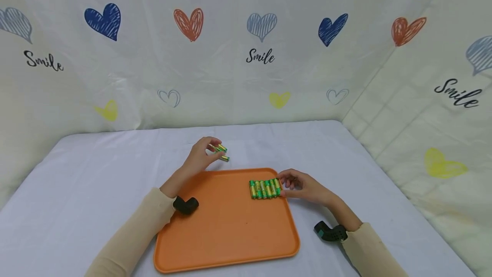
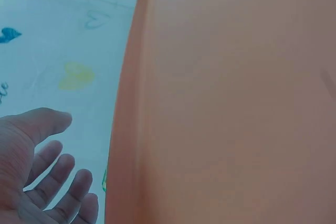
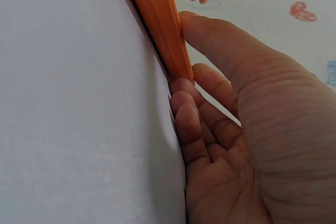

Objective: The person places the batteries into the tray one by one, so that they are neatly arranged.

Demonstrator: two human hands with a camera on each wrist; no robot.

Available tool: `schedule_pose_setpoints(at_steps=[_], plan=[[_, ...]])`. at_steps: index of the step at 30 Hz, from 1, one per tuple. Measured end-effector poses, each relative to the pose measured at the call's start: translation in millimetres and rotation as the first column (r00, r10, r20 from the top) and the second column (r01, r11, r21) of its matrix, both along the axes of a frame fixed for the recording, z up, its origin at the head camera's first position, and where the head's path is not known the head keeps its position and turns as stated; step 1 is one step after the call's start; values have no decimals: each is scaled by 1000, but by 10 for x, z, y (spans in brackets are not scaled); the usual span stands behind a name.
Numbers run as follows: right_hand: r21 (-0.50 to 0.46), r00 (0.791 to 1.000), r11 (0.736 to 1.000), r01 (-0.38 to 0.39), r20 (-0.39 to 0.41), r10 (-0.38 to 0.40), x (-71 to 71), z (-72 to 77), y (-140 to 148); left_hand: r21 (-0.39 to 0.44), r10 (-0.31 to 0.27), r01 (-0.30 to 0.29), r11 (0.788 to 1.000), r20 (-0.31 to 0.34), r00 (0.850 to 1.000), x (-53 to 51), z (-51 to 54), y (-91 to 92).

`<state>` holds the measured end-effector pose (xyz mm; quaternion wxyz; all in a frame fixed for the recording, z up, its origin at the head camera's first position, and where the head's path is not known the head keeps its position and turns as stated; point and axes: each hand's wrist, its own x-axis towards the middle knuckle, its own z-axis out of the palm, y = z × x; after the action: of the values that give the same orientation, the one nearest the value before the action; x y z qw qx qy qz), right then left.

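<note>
My left hand (image 1: 200, 155) reaches past the far rim of an orange tray (image 1: 230, 225), over a few loose green-and-yellow batteries (image 1: 224, 157) on the cloth. In the left wrist view its fingers (image 2: 65, 169) are loosely bent and apart from the thumb, with nothing visible between them. At the tray's far right corner, several matching batteries (image 1: 264, 188) lie side by side in a row. My right hand (image 1: 305, 187) rests at that corner, beside the row's right end. The right wrist view shows its thumb touching the tray rim (image 3: 165, 24), fingers loosely curled beside it.
A white cloth (image 1: 96, 174) covers the table under the tray. Behind and to the right hangs a pale sheet (image 1: 226, 76) printed with hearts and "Smile". A black wrist device (image 1: 186, 205) sits over the tray's left side; another (image 1: 330, 232) is at the right wrist.
</note>
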<state>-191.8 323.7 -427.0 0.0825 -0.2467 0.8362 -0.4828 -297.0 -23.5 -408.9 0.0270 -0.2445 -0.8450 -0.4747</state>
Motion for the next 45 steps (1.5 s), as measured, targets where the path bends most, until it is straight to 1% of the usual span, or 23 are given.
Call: schedule_pose_setpoints(at_steps=[2, 6, 9, 14, 21, 28, 34, 40, 45], plan=[[3, 1000, 1000, 0, 1, 0, 1, 0, -6, -11, 23, -22, 1000, 38, 999, -50, -29, -21], [9, 1000, 1000, -1, -1, 1, -3, -16, -18, -29, 75, -72, 997, 117, 990, -130, -81, -62], [13, 1000, 1000, 1, -5, -1, -7, -32, -16, -58, 89, -83, 995, 118, 989, -171, -102, -91], [10, 1000, 1000, -2, -11, 2, -7, -26, -6, -105, 89, -78, 991, 105, 990, -237, -123, -101], [18, 1000, 1000, 5, -10, -5, -2, -6, 3, -127, 99, -78, 989, 161, 982, -279, -129, -95], [21, 1000, 1000, 6, -2, -6, -6, -11, 12, -153, 108, -79, 985, 185, 977, -339, -169, -88], [11, 1000, 1000, 2, 0, -2, -4, -21, 10, -171, 149, -119, 978, 177, 973, -324, -157, -28], [10, 1000, 1000, -5, -12, 5, -5, -26, 4, -216, 208, -173, 961, 154, 966, -269, -122, 36], [22, 1000, 1000, 8, -4, -8, 3, -2, 4, -218, 230, -194, 956, 154, 961, -260, -124, 59]])
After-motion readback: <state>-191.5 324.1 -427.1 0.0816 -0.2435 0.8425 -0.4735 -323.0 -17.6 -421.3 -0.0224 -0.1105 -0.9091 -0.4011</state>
